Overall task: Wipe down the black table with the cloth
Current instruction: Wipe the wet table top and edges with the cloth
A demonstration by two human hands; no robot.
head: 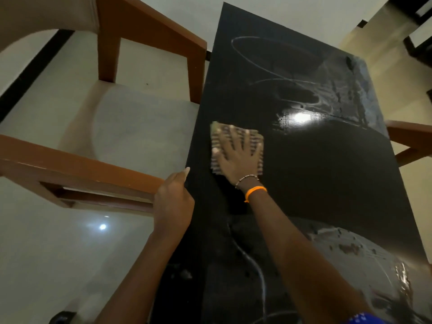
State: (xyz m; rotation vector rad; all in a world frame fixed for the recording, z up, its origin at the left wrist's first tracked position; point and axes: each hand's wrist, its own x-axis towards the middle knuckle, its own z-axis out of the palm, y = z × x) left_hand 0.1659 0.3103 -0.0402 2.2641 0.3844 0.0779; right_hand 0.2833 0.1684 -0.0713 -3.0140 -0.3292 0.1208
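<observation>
Cloth: while pressed flat by the right hand (238, 157), fingers spread, the cloth (236, 146) lies near the worktop's (315, 171) left edge.
Handling: judged soft, light, limp; best held under a flat palm.
Left hand (174, 202): curled over the worktop's left edge.
Writing: none legible.

Black table (315, 171): glossy, long, smeared with pale swirl streaks far end and near right, lamp glare mid-top. Cloth (236, 146): checked, tan-grey, flat near left edge, pressed under spread hand.
</observation>
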